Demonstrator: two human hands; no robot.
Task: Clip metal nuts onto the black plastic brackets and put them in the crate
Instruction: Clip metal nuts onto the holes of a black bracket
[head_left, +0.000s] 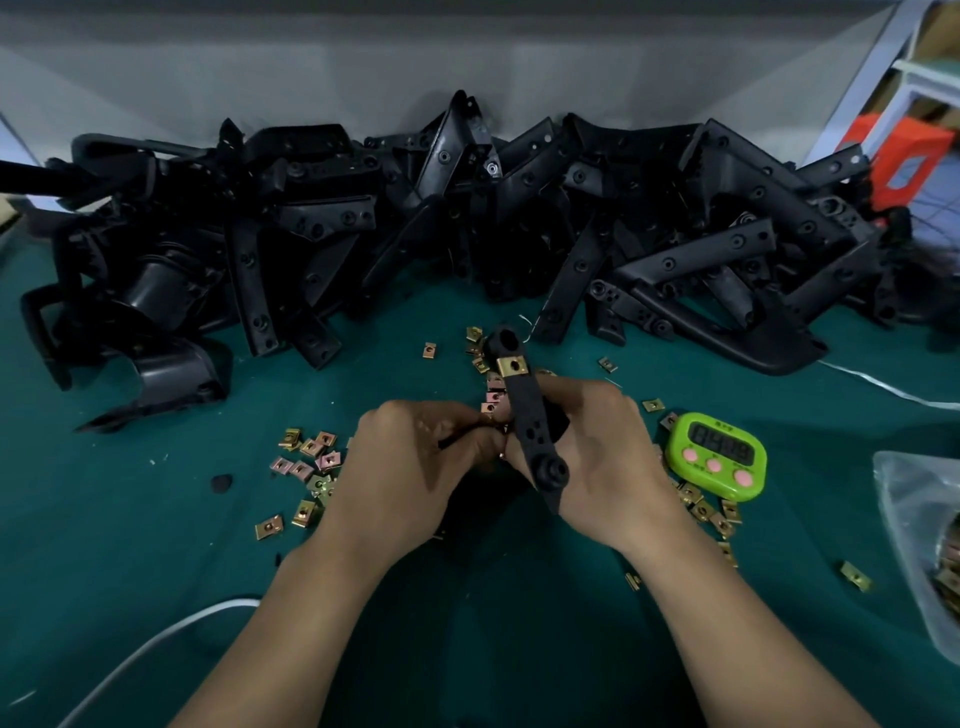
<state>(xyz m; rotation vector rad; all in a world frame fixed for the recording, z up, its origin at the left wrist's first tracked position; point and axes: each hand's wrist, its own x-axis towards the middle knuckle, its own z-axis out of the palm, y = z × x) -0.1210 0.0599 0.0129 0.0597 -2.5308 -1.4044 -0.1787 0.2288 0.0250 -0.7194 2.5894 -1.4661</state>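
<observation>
A black plastic bracket (527, 410) stands upright between my hands at the centre of the green table. A brass metal nut (512, 366) is clipped near its top end. My right hand (597, 452) grips the bracket's lower half. My left hand (415, 457) is closed against the bracket's left edge, its fingertips pinched on a small metal nut that is mostly hidden. Loose metal nuts (311, 457) lie scattered on the mat to the left, behind and to the right of my hands. No crate is in view.
A big heap of black brackets (467, 223) runs along the back of the table. A green timer (719, 454) sits right of my right hand. A clear bag of nuts (919, 545) lies at the right edge. A white cable (156, 644) crosses the near left.
</observation>
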